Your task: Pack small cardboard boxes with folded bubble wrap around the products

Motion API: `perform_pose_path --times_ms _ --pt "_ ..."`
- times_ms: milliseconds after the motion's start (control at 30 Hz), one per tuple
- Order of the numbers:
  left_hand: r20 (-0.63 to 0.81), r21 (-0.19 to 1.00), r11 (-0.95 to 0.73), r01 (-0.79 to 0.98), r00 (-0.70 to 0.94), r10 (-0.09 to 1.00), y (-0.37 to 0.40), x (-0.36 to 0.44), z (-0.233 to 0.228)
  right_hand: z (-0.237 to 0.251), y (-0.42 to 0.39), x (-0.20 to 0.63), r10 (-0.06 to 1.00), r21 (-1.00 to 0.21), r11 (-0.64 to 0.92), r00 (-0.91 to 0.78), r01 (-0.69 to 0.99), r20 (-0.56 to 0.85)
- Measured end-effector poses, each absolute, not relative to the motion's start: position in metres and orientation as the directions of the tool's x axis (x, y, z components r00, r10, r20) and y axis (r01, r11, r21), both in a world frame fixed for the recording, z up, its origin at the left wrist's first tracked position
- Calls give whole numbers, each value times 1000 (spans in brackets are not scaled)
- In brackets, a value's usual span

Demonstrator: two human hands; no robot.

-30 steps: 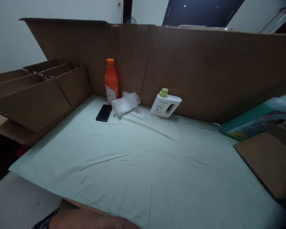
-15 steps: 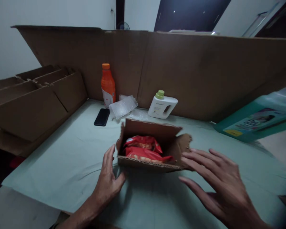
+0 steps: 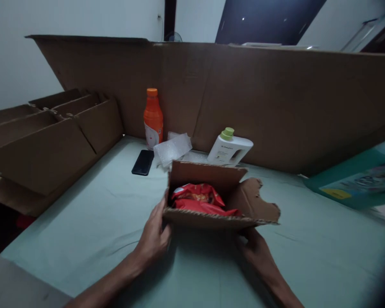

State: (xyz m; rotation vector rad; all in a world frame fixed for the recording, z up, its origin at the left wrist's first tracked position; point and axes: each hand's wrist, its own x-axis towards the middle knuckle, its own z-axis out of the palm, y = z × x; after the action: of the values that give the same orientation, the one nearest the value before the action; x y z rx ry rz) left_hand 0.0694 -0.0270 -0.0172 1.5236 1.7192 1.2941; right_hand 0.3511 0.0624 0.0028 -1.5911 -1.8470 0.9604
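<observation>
A small open cardboard box with rough-cut edges sits in front of me, and its right flap is folded outward. Inside lie shiny red packets, crumpled together. My left hand grips the box's left end, thumb at the front corner and fingers along the side. Under the front right part of the box, my right hand is closed on its lower edge; most of those fingers are hidden by the cardboard.
Behind the box stand an orange bottle and a white jug with a green cap. A black phone lies near clear bubble wrap. A divided cardboard carton is left, a large green jug right. A tall cardboard panel closes the back.
My right hand has gone from the box's right flap to beneath its front edge. My left hand has closed on the left end. The right flap now leans further out.
</observation>
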Motion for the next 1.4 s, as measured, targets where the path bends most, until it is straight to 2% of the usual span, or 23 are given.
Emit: perform_pose_path --times_ms 100,233,333,400,567,767,867,1000,1033,1100,1167,1233,1333,1400 --pt "257 857 -163 489 -131 958 37 78 -9 5 92 358 999 -800 -10 -20 600 -27" --pt "282 833 -176 524 -129 951 96 82 -4 -4 124 362 995 -872 65 38 486 95" --pt "296 801 -124 586 -209 932 101 62 -5 -22 129 361 993 -936 87 41 341 108" --pt "311 776 -64 627 -292 904 97 37 -3 -35 126 362 994 -949 84 36 303 99" --pt "339 745 53 665 -446 828 125 -27 14 -49 122 364 994 -941 75 56 330 98" --pt "292 819 63 570 -509 810 174 -41 29 -48 125 364 987 -924 127 42 360 152" --pt "275 876 60 478 -600 751 143 -44 36 -50 124 365 987 -919 126 49 374 156" --pt "180 952 51 303 -684 707 46 -43 35 -49 127 362 986 -913 103 81 395 146" --pt "126 966 65 250 -676 726 20 -40 31 -48 128 361 986 -912 97 85 398 142" --pt "-45 997 76 17 -666 744 -27 -31 22 -44 129 359 987 -914 90 85 395 133" --pt "-216 968 77 -238 -639 738 -63 -19 10 -40 126 358 990 -920 83 73 382 119" --pt "-321 924 107 -367 -593 738 -90 -7 0 -34 117 358 990 -922 66 91 382 108" --pt "-363 926 234 -297 -523 771 -117 1 -10 -18 90 361 970 -886 70 175 459 167" --pt "-343 939 286 -189 -515 785 -126 0 -11 -4 66 357 955 -816 176 104 551 276"
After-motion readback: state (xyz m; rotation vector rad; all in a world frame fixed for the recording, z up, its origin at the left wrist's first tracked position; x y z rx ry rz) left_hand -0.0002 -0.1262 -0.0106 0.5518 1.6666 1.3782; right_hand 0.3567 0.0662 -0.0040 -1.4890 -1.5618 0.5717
